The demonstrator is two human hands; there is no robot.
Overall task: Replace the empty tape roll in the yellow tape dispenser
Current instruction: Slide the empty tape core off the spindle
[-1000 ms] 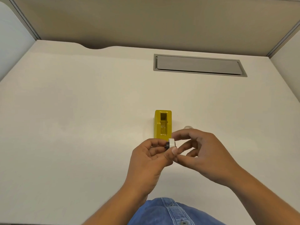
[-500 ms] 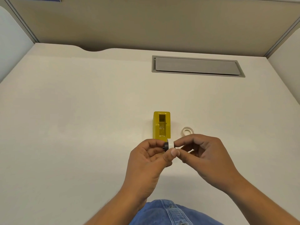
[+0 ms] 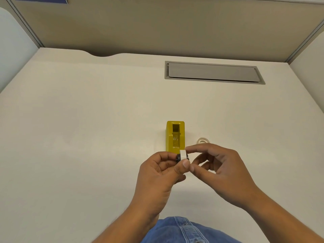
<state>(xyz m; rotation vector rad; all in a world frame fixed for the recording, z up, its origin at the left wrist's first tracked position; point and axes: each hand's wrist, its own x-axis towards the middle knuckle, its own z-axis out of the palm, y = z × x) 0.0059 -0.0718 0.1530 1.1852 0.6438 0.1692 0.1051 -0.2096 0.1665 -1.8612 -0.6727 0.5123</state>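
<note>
The yellow tape dispenser [image 3: 175, 135] stands on the cream desk [image 3: 87, 137], its roll slot open and bare. Just in front of it, above the desk, both hands hold a small white roll on a black hub [image 3: 182, 155]. My left hand [image 3: 157, 174] pinches it from the left with thumb and fingers. My right hand [image 3: 220, 171] pinches the white ring from the right with thumb and forefinger. A second pale tape ring [image 3: 203, 140] lies flat on the desk right of the dispenser, partly hidden behind my right fingers.
A grey cable hatch [image 3: 213, 72] is set into the desk at the back right. Beige partition walls [image 3: 157, 23] close the desk at the back and sides. Blue denim [image 3: 184, 230] shows at the bottom edge.
My right hand has shifted slightly rightward and down, uncovering more of the pale ring on the desk. Both hands still hold the white roll on the black hub.
</note>
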